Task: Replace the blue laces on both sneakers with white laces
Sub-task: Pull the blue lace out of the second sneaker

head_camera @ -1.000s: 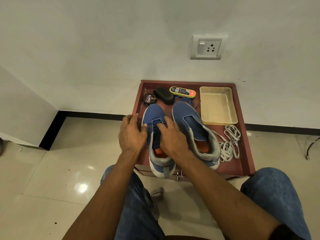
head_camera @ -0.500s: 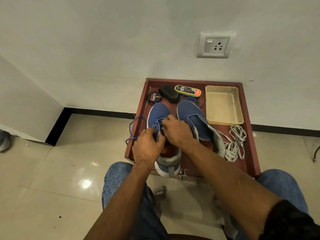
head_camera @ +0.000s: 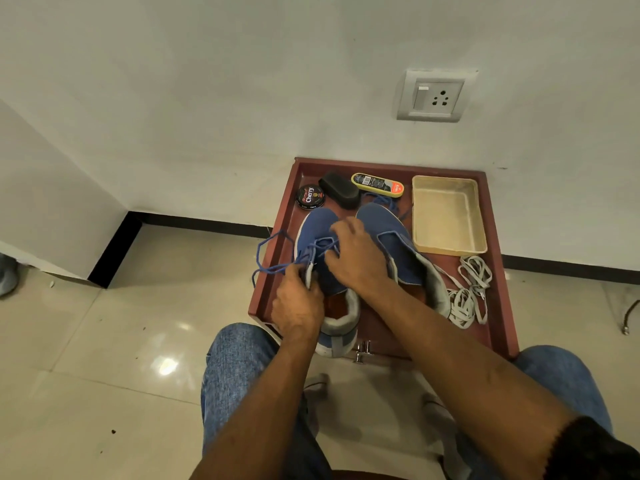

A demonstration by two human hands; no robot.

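Two blue sneakers stand side by side on a dark red tray (head_camera: 498,306). My left hand (head_camera: 298,306) grips the left sneaker (head_camera: 317,225) at its left eyelet edge, where the blue lace (head_camera: 268,256) comes out. A loop of that lace hangs over the tray's left rim. My right hand (head_camera: 356,258) lies across the top of the same sneaker, its fingers at the lace crossings; what they hold is hidden. The right sneaker (head_camera: 391,237) shows no lace in its eyelets. A loose bundle of white laces (head_camera: 467,296) lies on the tray to its right.
At the tray's back sit a round polish tin (head_camera: 310,196), a black brush (head_camera: 340,189), a yellow-rimmed polish applicator (head_camera: 377,184) and a cream plastic box (head_camera: 448,216). Another blue lace (head_camera: 391,202) lies behind the right sneaker. A wall with a socket (head_camera: 434,97) is directly behind. My jeans-clad knees flank the tray.
My left hand drew a length of blue lace out to the left, forming a loop over the tray rim. My right hand moved forward over the lace crossings.
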